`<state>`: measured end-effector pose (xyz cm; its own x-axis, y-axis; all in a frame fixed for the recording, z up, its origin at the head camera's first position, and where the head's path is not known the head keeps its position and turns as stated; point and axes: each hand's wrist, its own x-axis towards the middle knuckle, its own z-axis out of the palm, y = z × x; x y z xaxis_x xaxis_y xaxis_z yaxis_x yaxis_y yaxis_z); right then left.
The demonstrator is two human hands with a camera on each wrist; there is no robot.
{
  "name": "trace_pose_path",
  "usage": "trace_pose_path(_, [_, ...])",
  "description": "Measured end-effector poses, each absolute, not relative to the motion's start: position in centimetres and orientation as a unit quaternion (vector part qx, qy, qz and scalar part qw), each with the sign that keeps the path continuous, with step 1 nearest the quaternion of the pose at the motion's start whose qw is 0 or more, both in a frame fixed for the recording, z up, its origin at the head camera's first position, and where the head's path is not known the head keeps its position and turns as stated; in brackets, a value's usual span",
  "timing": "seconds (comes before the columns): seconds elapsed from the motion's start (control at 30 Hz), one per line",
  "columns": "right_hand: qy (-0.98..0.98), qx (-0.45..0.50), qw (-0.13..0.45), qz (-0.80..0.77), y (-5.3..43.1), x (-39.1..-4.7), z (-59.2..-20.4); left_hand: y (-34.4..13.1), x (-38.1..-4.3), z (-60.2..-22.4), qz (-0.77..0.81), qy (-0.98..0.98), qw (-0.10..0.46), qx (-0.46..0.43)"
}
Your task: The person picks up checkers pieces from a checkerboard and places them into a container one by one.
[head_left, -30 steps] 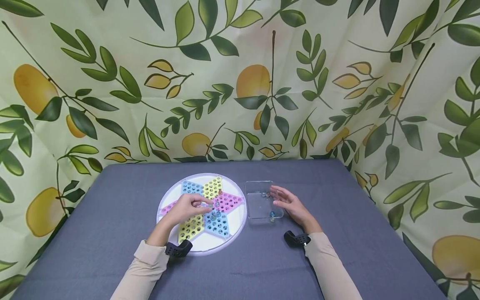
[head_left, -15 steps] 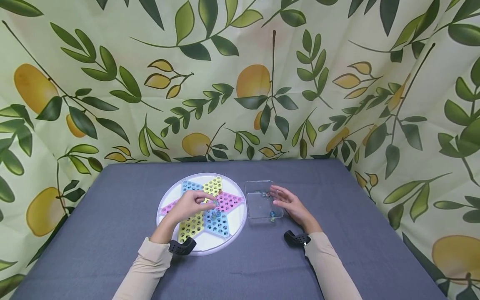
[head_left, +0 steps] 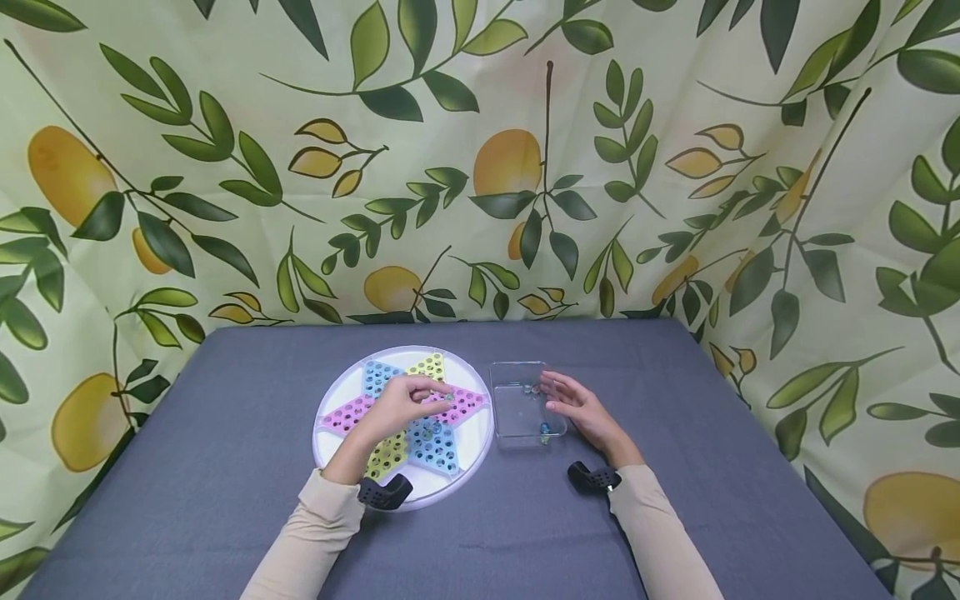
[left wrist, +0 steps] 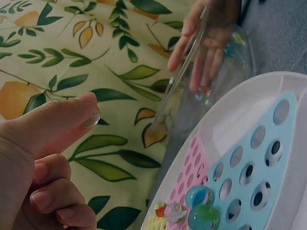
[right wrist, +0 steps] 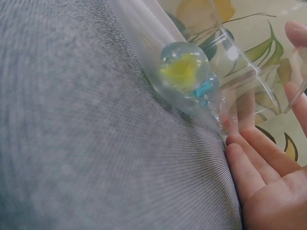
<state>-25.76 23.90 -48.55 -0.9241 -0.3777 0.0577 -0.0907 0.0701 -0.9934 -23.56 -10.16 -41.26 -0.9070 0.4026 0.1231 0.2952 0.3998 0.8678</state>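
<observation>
My left hand (head_left: 405, 406) is over the round white Chinese checkers board (head_left: 471, 446), pinching a clear marble (left wrist: 94, 118) between thumb and index finger. The other fingers curl in toward the palm. On the board's star, a green marble (left wrist: 204, 217), a blue marble (left wrist: 198, 195) and a pink marble (left wrist: 175, 212) sit close together. My right hand (head_left: 592, 417) stays at the right side of a clear plastic box (head_left: 516, 436), its fingers extended along the wall. Inside the box lie a yellow-swirled marble (right wrist: 184, 67), a blue marble (right wrist: 206, 86) and a few more toward the back.
A grey cloth (head_left: 480, 533) covers the table under the board and box. Behind it hangs a curtain (head_left: 450, 208) printed with leaves and fruit. Each wrist wears a black strap-on camera, such as the left camera (head_left: 386, 492).
My left hand has moved right and slightly away from me across the board, carrying the pinched marble toward the pink point nearest the box. The right hand and box have stayed in place.
</observation>
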Motion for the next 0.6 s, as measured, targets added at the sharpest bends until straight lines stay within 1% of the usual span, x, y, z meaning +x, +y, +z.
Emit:
trace_pose_path(0.23, [0.722,-0.163,0.107,-0.664,23.9,-25.8,-48.6,-9.2,-23.5,-41.0,0.510,0.836,0.056,0.196])
trace_pose_path(0.6, [0.733,-0.159,0.104,-0.654,23.9,-25.7,-48.5,-7.9,-23.6,-40.9,0.519,0.827,0.048,0.210])
